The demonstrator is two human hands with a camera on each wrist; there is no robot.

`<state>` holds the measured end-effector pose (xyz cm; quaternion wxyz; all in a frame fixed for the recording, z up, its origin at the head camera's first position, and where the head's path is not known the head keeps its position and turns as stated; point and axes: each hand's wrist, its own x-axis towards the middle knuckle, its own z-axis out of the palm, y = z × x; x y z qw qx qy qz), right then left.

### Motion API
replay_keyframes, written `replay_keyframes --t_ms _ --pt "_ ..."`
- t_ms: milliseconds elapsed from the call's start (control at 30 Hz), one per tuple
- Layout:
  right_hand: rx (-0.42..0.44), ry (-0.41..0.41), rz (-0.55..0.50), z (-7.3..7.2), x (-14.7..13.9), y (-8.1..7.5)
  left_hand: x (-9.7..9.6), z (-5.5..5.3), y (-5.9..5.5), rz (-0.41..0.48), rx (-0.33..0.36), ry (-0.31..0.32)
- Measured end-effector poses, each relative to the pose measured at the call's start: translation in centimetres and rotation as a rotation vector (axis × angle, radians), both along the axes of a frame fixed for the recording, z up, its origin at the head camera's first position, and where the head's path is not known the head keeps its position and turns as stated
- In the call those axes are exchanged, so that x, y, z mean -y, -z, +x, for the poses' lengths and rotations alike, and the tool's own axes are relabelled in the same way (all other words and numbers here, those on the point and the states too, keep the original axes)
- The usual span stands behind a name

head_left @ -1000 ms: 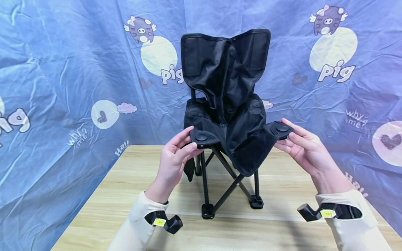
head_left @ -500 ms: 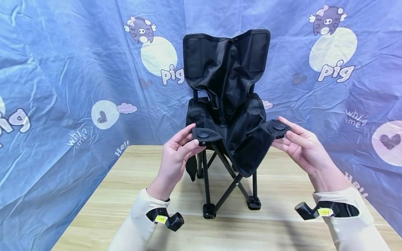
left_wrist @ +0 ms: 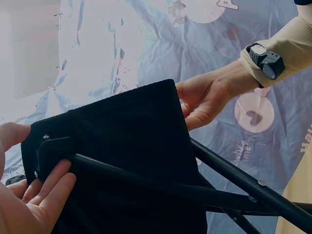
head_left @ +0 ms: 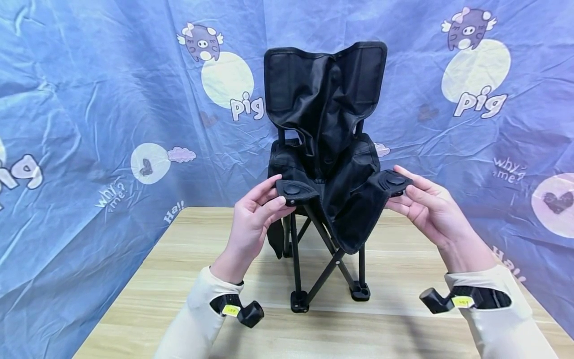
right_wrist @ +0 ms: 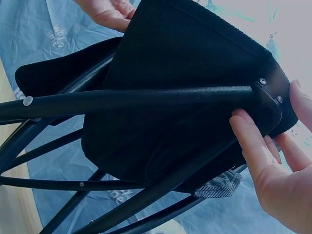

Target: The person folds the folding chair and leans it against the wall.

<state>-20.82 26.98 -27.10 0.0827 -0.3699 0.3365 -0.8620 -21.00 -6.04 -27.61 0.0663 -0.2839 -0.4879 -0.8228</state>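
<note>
A small black folding chair point(head_left: 326, 99) stands upright and partly unfolded on the table, its fabric seat point(head_left: 354, 219) sagging in a fold at the middle. My left hand point(head_left: 253, 219) grips the front left seat corner point(head_left: 293, 192), thumb and fingers around its edge. At the front right corner point(head_left: 391, 181), my right hand point(head_left: 430, 214) pinches the fabric the same way. In the left wrist view, fingers point(left_wrist: 53, 185) lie under the corner beside a black tube. The right wrist view has the tube end riveted at the corner, with the right fingers point(right_wrist: 253, 141) against its underside.
The chair's crossed legs point(head_left: 337, 262) end in black plastic feet point(head_left: 299, 301) on the wooden table point(head_left: 170, 299). A blue printed curtain point(head_left: 112, 99) hangs behind and at the sides. Each wrist wears a strapped camera, such as the left one point(head_left: 237, 310).
Both hands have drawn slightly closer together and a little upward, still holding the corners. The chair's left side has shifted a little right and its front feet stand slightly nearer each other.
</note>
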Motion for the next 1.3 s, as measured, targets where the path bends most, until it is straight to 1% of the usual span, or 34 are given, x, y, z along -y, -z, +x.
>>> replay_keyframes --t_ms 233,400,567,733,867,1100,1300 --pt "-0.002 0.009 0.009 0.0 0.2 -0.1 -0.3 -0.2 0.0 -0.02 -0.007 -0.007" --pt "-0.007 0.011 0.015 -0.1 0.5 -0.4 -0.5 -0.3 -0.2 -0.024 -0.008 -0.01" --pt "-0.01 0.008 0.027 -0.1 1.0 -0.7 -0.6 -0.4 -0.4 -0.025 -0.006 -0.003" --pt "0.005 -0.011 0.021 -0.1 1.5 -1.0 -0.8 -0.4 -0.7 -0.024 -0.003 0.002" --pt "0.007 0.002 0.02 0.0 1.9 -1.1 -1.0 -0.4 -0.9 -0.021 -0.007 0.012" --pt "0.003 -0.007 0.021 0.0 2.6 -1.3 -1.5 -0.2 -1.2 0.003 -0.012 0.023" --pt "-0.017 0.02 0.036 0.0 3.1 -1.4 -1.8 0.0 -1.5 0.015 -0.021 0.032"
